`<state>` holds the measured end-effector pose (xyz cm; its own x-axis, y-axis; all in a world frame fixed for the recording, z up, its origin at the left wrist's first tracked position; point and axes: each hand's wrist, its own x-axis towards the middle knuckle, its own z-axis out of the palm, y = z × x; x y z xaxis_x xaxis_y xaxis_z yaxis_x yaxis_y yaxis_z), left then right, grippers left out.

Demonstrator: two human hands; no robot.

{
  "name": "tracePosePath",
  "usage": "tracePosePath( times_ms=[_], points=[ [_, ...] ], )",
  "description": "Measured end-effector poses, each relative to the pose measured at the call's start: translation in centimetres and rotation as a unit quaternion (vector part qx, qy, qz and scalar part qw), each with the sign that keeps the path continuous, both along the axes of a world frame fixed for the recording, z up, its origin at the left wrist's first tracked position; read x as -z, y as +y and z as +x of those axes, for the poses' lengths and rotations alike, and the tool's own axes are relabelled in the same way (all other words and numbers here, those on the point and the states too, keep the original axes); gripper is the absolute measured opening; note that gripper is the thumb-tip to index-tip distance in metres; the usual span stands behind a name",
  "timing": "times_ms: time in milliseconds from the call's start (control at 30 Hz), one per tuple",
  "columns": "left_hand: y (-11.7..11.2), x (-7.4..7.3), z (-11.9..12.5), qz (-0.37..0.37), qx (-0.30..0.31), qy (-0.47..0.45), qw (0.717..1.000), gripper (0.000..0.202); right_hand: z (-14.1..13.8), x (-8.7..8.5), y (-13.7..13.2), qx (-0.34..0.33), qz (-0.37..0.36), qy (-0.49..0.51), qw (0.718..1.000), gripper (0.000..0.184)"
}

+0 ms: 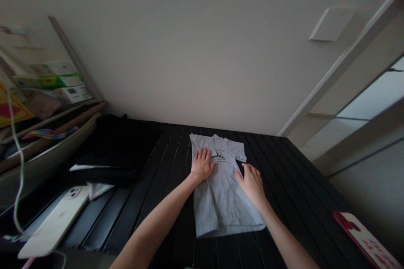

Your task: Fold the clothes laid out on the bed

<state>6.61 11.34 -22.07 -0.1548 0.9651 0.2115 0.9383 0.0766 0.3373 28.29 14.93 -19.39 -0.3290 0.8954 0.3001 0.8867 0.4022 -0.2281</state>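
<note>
A small light grey T-shirt (pixel 221 201) with a dark print on its chest lies face up on the black slatted table (pixel 284 176), collar toward the wall. Its left side looks folded inward. My left hand (pixel 202 164) rests flat on the shirt's left chest, fingers stretched out. On the shirt's right edge, just below the short sleeve, my right hand (pixel 251 183) lies with its fingers extended. Neither hand holds anything.
A heap of black clothing (pixel 116 151) lies on the table's left side. A white phone (pixel 57 218) lies near the left front, with a white cable (pixel 15 164) hanging beside it. Shelves with boxes (pixel 53 82) stand at left. A red and white card (pixel 362 235) lies at right.
</note>
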Motion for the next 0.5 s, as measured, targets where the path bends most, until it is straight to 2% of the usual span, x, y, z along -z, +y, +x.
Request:
tracePosePath(
  times_ms=[100,200,367,500],
  points=[
    [0.0,-0.2,0.0,0.005,-0.004,0.010,1.000,0.064,-1.0,0.3,5.2,0.092,-0.062,-0.012,0.994,0.049],
    [-0.1,-0.1,-0.1,0.012,-0.004,0.009,1.000,0.065,-2.3,0.4,7.9,0.146,-0.072,-0.006,0.987,0.051],
    [-0.3,-0.2,-0.4,0.011,0.014,-0.004,1.000,0.066,-4.1,0.5,9.0,0.159,-0.059,0.010,0.986,0.038],
    [-0.5,-0.8,-0.6,0.009,0.037,-0.019,0.999,0.067,-5.4,-0.6,9.3,0.139,-0.069,0.039,0.987,0.028]
  ],
)
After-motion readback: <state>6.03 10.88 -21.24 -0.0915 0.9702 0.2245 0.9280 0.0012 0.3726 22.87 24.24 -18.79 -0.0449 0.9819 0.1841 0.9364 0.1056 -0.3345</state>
